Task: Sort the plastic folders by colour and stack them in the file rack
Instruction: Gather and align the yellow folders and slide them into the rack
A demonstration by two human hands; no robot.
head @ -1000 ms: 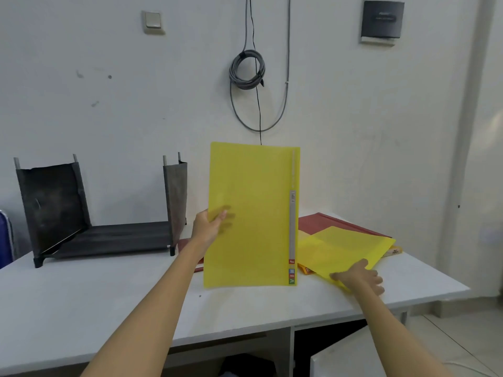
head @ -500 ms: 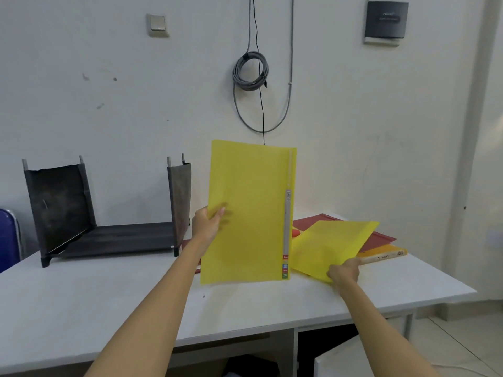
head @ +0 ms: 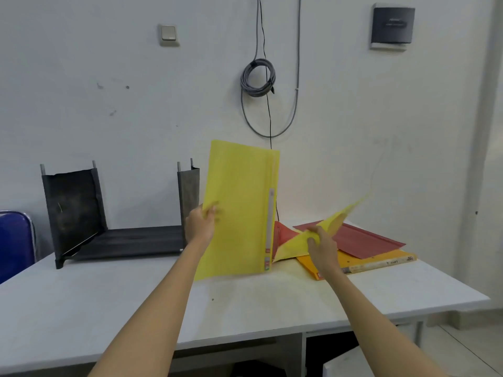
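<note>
My left hand (head: 202, 223) grips the left edge of a yellow folder (head: 239, 208) that stands upright on the white table (head: 114, 300). My right hand (head: 321, 242) holds a second yellow folder (head: 341, 217), tilted up off the pile and blurred. Beneath it lie red folders (head: 362, 240) and an orange folder (head: 364, 261). The black file rack (head: 114, 238) stands at the back left, with nothing seen inside it.
A blue chair (head: 13, 240) stands at the table's left end. Grey cables (head: 258, 77) hang on the wall behind the folders. The table's right edge lies just past the orange folder. A white box (head: 345, 363) sits under the table.
My right hand has closed on the second yellow folder and swung it up off the pile. The upright yellow folder has turned a little in my left hand.
</note>
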